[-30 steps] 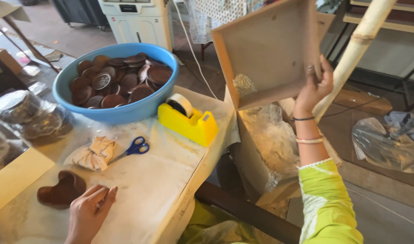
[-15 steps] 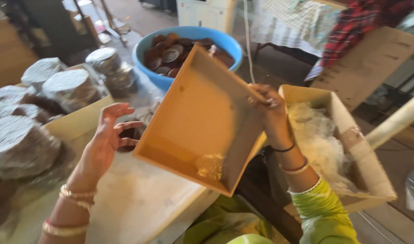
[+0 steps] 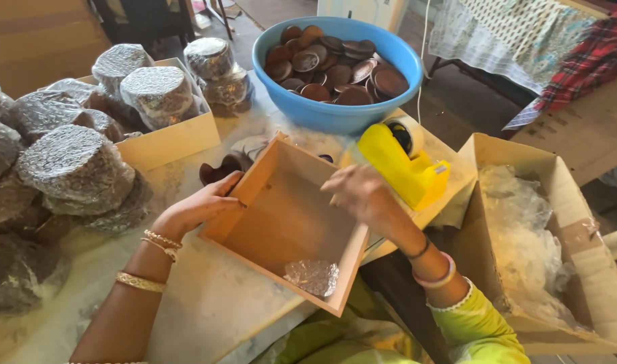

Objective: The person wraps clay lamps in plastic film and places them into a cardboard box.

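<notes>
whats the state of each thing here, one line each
shallow cardboard box: open, flat on the table, a bit of crumpled plastic in one corner
left hand: gripping the box's left wall
right hand: blurred, over the box's right wall
blue tub: full of brown clay discs
tape dispenser: upright beside the box
big carton: open, clear plastic inside
wrapped stacks: sealed in bubble wrap

Tan box [image 3: 288, 222], blue bowl [image 3: 335, 111], yellow tape dispenser [image 3: 399, 162], red plaid cloth [image 3: 581, 64].

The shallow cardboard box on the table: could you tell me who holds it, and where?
The left hand grips the box by its left wall; the right hand rests on its right rim.
</notes>
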